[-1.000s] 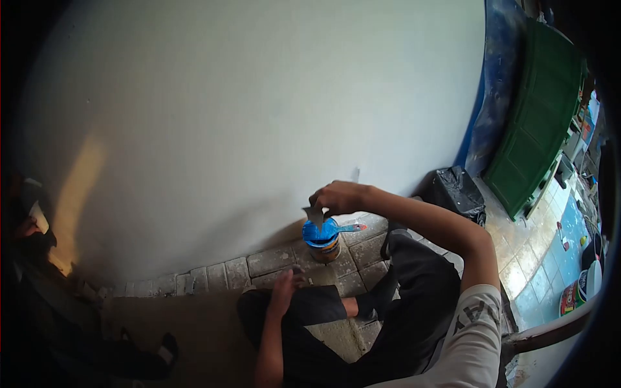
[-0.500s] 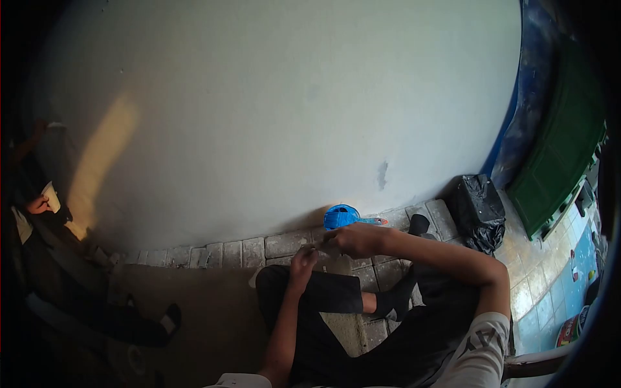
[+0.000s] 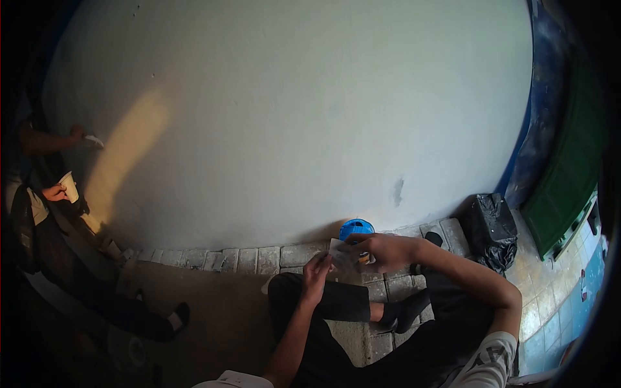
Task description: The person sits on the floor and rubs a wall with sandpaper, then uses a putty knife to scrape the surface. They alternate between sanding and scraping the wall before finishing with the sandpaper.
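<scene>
My left hand [image 3: 315,275] pinches the lower edge of a thin, pale, translucent sheet [image 3: 337,248] above my bent knee. Close on its right is my right hand [image 3: 385,251], blurred, with its fingers curled around a small white and orange item [image 3: 365,258] that I cannot make out. Just behind the hands, a blue round container [image 3: 356,227] sits on the paving at the foot of the wall. My dark-trousered legs are folded beneath my hands.
A pale wall [image 3: 291,129] rises ahead, with grey paving blocks [image 3: 247,261] along its base. At right are a black plastic-wrapped box [image 3: 495,226] and a green panel [image 3: 563,187]. On the left, another person holds a white cup [image 3: 69,187] and a flat tool [image 3: 94,140].
The view has shifted, so more of the other person shows at left. My hands have moved slightly apart, and the pale sheet and small orange item now show between them.
</scene>
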